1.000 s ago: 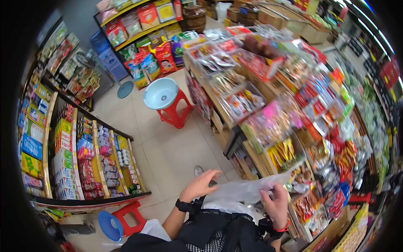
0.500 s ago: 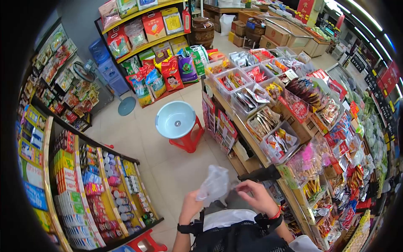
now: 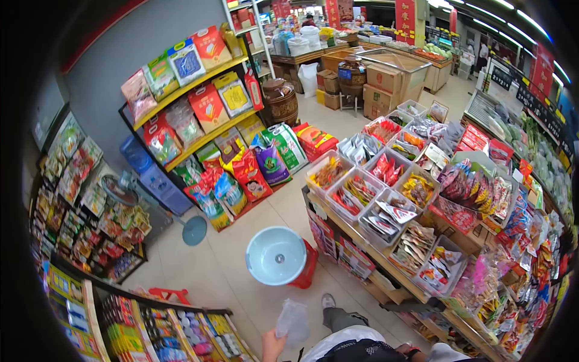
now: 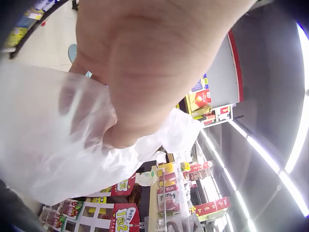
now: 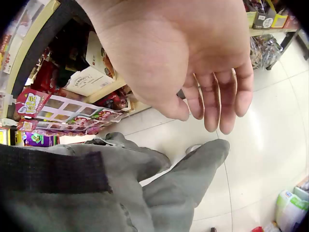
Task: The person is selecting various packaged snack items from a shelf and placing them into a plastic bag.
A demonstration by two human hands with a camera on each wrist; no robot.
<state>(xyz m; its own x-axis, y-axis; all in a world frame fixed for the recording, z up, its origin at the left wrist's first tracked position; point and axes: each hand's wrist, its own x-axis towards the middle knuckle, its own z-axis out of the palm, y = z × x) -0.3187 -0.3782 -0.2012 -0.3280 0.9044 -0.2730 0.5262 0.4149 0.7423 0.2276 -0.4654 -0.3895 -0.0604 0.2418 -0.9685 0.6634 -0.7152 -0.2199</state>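
My left hand (image 3: 273, 347) is low in the head view and grips a thin, translucent white plastic bag (image 3: 293, 323). Close up in the left wrist view, the thumb and fingers pinch the bag (image 4: 43, 140), and the curled fingers show through the film. The bag looks limp and flat. My right hand (image 5: 193, 63) hangs beside the legs in the right wrist view, its fingers loose and nothing in them. In the head view, only a small part of the right wrist shows at the bottom edge.
Ahead on the tiled floor, a light blue basin (image 3: 265, 256) sits on a red stool (image 3: 306, 271). To the right runs a display stand with clear bins (image 3: 386, 217) of packaged snacks. Rice bags (image 3: 250, 175) lean below a yellow-edged shelf (image 3: 199, 142). Shelves of cans (image 3: 187, 338) stand at lower left.
Both hands were together at the bag in front of the body. Now the left hand alone holds it, and the right has dropped to the side. The head view has tilted up.
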